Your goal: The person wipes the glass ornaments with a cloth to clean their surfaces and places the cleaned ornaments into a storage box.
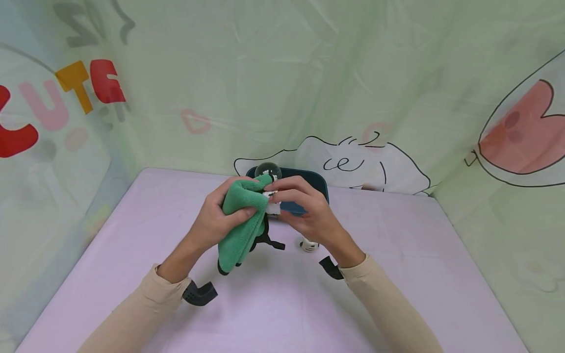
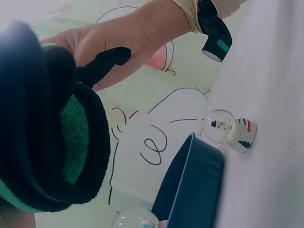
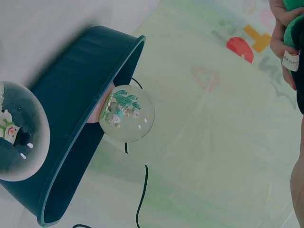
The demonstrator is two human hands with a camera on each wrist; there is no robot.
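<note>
My left hand [image 1: 219,215] grips a folded green fleecy cloth [image 1: 243,196] with black edging, its thumb lying across the top. From the cloth hangs a black strap [image 1: 268,239]. At the cloth's right edge, beside a white label [image 1: 273,208], my right hand [image 1: 311,208] pinches with bent fingers. In the left wrist view, that hand's fingertips are hidden behind the dark rim of the cloth. The right wrist view shows printed letters on the label [image 3: 290,61]. Both hands hold the cloth in the air above the table.
Behind the hands stands a dark blue bin [image 1: 315,181] with a snow globe [image 3: 127,114] poking out of its top. A second snow globe, holding a snowman [image 2: 243,135], stands on the lilac table [image 1: 375,294] below the right hand. Printed curtains surround the table.
</note>
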